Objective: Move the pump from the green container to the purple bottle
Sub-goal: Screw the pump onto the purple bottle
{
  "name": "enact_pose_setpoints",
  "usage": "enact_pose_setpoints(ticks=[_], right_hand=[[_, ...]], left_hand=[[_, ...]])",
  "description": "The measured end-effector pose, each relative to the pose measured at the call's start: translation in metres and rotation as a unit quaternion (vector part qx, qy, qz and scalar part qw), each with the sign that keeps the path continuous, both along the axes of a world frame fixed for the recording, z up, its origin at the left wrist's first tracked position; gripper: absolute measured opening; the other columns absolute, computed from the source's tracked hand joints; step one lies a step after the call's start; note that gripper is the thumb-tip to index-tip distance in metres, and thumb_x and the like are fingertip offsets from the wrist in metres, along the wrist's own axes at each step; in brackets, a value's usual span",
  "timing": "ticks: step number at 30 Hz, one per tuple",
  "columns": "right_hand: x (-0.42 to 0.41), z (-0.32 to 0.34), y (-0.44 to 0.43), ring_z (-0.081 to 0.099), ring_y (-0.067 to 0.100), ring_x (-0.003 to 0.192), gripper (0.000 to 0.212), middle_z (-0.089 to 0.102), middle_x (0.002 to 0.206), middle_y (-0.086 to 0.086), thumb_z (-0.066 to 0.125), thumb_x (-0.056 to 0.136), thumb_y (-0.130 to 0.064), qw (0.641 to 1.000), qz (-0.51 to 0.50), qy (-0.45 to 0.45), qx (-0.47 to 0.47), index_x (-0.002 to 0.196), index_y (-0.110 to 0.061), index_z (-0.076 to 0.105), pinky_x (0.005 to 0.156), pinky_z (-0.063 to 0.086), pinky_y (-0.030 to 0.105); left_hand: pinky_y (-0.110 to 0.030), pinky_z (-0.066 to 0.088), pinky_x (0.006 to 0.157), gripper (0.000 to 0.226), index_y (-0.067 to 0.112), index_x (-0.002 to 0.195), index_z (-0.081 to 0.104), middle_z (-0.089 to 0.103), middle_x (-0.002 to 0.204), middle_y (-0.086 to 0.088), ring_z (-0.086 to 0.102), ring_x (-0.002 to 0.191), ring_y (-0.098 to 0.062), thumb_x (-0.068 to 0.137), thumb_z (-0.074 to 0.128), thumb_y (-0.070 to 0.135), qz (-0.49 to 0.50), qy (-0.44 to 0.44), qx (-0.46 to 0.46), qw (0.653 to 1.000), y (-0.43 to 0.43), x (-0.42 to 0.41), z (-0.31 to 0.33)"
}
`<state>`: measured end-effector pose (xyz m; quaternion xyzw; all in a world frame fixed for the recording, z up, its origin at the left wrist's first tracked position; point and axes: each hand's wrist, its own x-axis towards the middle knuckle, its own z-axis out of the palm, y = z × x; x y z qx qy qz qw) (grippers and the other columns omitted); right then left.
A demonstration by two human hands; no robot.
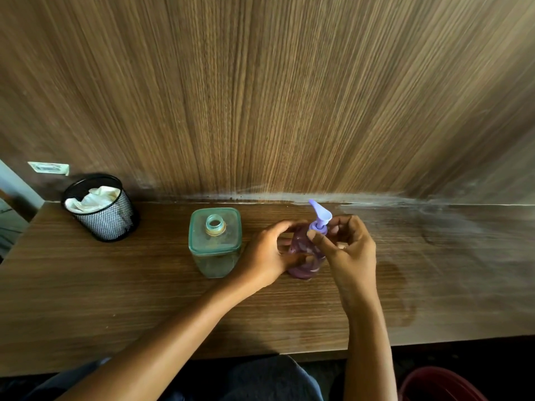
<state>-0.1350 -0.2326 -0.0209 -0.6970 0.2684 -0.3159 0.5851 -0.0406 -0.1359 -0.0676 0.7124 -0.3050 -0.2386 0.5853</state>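
Observation:
A square green container (214,241) stands on the wooden desk (115,285), its round neck open with no pump in it. Right of it stands the purple bottle (304,253), with the lilac pump (320,217) sitting in its neck, spout pointing up and to the back left. My left hand (267,256) wraps around the bottle's left side. My right hand (347,247) has thumb and fingers pinched on the pump's collar at the bottle's top. The bottle's lower right is partly hidden by my hands.
A black mesh cup (101,208) holding crumpled white paper stands at the back left of the desk. A wood-grain wall (260,96) rises right behind the desk. A dark red bucket rim (440,383) shows below the desk's front edge at the right.

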Motion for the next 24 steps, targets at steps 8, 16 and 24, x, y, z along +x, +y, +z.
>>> enact_pose_setpoints(ticks=[8, 16, 24], right_hand=[[-0.007, 0.0, -0.003, 0.063, 0.003, 0.072, 0.034, 0.072, 0.078, -0.005, 0.058, 0.079, 0.009, 0.995, 0.088, 0.019, 0.036, 0.096, -0.016, 0.072, 0.067, 0.051, 0.021], [0.008, -0.002, 0.007, 0.053, 0.007, 0.06, 0.026, 0.061, 0.07, -0.005, 0.08, 0.067, -0.01, 0.996, -0.052, 0.059, -0.043, 0.081, -0.012, 0.057, 0.062, 0.048, 0.032], [-0.011, -0.003, -0.003, 0.066, 0.004, 0.069, 0.034, 0.075, 0.079, -0.006, 0.063, 0.079, 0.006, 0.989, 0.065, -0.028, 0.13, 0.109, -0.01, 0.069, 0.06, 0.052, 0.015]], left_hand=[[-0.044, 0.054, 0.088, 0.068, 0.031, 0.113, 0.06, 0.069, 0.111, 0.006, 0.068, 0.097, -0.008, 0.049, 0.08, 0.042, 0.004, 0.01, 0.011, 1.0, 0.0, 0.0, -0.001], [-0.037, 0.055, 0.086, 0.055, 0.053, 0.102, 0.057, 0.072, 0.1, 0.011, 0.068, 0.092, -0.003, 0.05, 0.072, 0.054, 0.0, -0.007, 0.022, 1.0, 0.002, -0.002, 0.004], [-0.038, 0.052, 0.092, 0.071, 0.034, 0.115, 0.058, 0.068, 0.111, 0.011, 0.065, 0.1, -0.005, 0.048, 0.073, 0.054, 0.011, -0.026, 0.033, 0.999, 0.001, -0.002, 0.002]])
